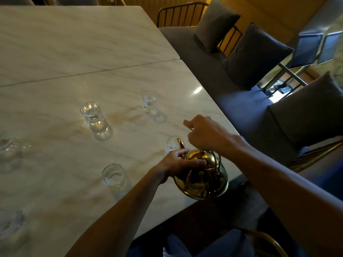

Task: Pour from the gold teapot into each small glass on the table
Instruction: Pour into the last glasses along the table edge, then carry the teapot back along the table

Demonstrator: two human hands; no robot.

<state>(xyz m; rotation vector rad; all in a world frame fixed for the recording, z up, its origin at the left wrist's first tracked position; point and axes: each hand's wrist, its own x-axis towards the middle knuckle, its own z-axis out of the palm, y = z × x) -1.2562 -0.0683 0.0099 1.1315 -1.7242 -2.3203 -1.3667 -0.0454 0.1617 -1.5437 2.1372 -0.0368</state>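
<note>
the gold teapot (201,175) is lifted near the right edge of the marble surface (74,52), tipped forward so that its spout reaches over the rim of the nearest small glass (173,143). the right hand (206,134) is above it, and its fingers are closed around something thin, which i judge to be the top of the wire handle. the left hand (176,164) rests on the lid, with the fingers curled over it to keep it in place.

the pot is polished metal, so it is stiff and probably slippery, and it may be heavy if it is full. the handle is the good place to carry it, and the lid needs a light pressure while the pot tilts.

other glasses stand apart on the surface: a close one (113,176), one in the middle (91,113) and a far one (150,101); these two seem to hold clear liquid. two more at the left edge are blurred. the glasses are thin and fragile, so the spout should not knock the rim. i cannot tell if liquid is flowing now.
</note>
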